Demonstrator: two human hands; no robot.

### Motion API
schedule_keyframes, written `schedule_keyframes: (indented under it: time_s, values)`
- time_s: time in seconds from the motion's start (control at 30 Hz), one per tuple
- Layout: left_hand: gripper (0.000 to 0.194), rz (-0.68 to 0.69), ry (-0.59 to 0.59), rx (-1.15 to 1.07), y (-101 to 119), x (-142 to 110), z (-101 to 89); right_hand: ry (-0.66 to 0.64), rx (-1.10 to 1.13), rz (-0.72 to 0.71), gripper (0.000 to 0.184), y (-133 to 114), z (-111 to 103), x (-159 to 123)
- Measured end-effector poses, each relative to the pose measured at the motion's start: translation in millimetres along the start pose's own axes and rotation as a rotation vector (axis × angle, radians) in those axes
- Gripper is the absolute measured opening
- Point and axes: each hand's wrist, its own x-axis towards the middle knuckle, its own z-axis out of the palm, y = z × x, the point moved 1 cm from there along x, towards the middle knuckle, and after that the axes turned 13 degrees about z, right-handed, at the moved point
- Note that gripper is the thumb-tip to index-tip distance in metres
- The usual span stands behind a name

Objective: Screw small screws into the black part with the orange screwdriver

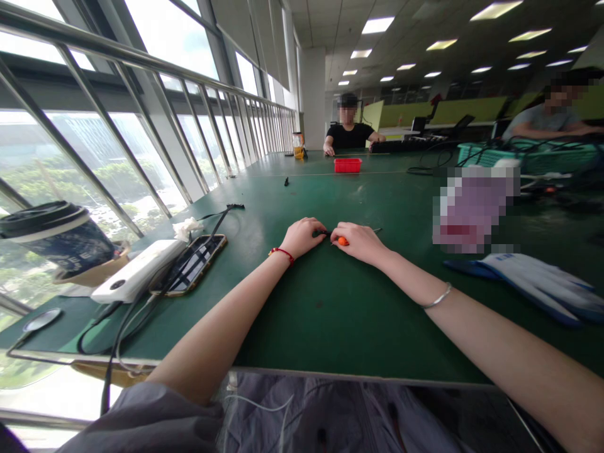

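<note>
Both my hands rest on the green table [330,314] near its middle. My left hand [302,236] is closed, its fingers pinched on a small dark part [325,233] I cannot make out. My right hand [361,242] is closed around a small tool with an orange handle [343,241]; a thin metal tip [376,230] pokes out to the right. The two hands touch at the fingertips. A red cord is on my left wrist, a silver bangle on my right.
At left lie a phone [191,264], a white power bank [139,270], cables and a lidded coffee cup [59,236]. White-and-blue gloves [533,283] lie at right. A red tray [348,165] sits farther back. Two people sit at the far end. A window railing runs along the left.
</note>
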Motion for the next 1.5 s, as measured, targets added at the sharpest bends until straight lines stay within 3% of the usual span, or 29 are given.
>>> schedule_keyframes:
  time_s: [0.83, 1.13, 1.4, 1.5]
  values:
    - [0.023, 0.065, -0.020, 0.064, 1.3, 2.2, 3.6, -0.025, 0.017, -0.073, 0.015, 1.3, 2.0, 0.5]
    - [0.022, 0.069, -0.027, 0.066, 1.6, 1.7, 2.1, -0.054, 0.029, -0.023, 0.007, -1.6, 1.3, 0.6]
    - [0.019, 0.026, 0.035, -0.068, 10.6, 2.5, -2.0, 0.098, 0.000, 0.105, 0.012, 15.6, -2.7, 4.2]
    - [0.018, 0.004, 0.068, -0.153, 13.5, 3.7, -0.7, 0.097, -0.023, 0.110, 0.012, 21.5, -4.8, 4.3]
